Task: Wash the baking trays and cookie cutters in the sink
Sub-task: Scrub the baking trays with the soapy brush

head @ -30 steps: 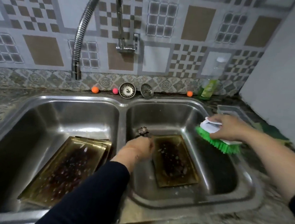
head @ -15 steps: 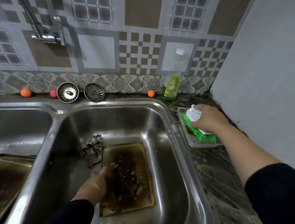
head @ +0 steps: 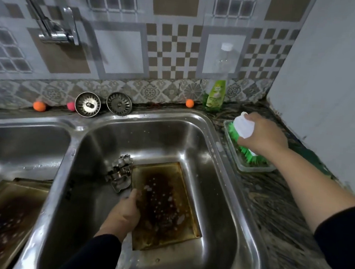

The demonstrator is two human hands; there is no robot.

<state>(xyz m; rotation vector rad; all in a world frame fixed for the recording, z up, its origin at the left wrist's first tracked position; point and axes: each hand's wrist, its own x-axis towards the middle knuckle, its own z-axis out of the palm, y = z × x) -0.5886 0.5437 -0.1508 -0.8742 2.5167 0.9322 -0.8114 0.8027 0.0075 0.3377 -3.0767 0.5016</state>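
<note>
A stained baking tray [head: 166, 205] lies flat in the right sink basin [head: 217, 180]. My left hand [head: 123, 213] grips its left edge. Several metal cookie cutters [head: 120, 172] lie piled just beyond that hand, touching the tray's far left corner. More dirty trays [head: 4, 216] are stacked in the left basin. On the counter to the right, my right hand [head: 261, 138] grips a white scrubbing brush with green bristles [head: 245, 129], its bristles down inside a clear plastic container [head: 252, 166].
A green dish soap bottle [head: 216, 90] stands at the back wall. Two metal sink strainers [head: 87, 104] lean behind the basins, with small orange and pink balls [head: 39, 106] beside them. The tap [head: 55, 33] hangs at the upper left. A grey wall closes off the right.
My right hand carried the brush from over the right basin into the container on the counter. My left hand slid from the cutters down the tray's left edge. The view turned right.
</note>
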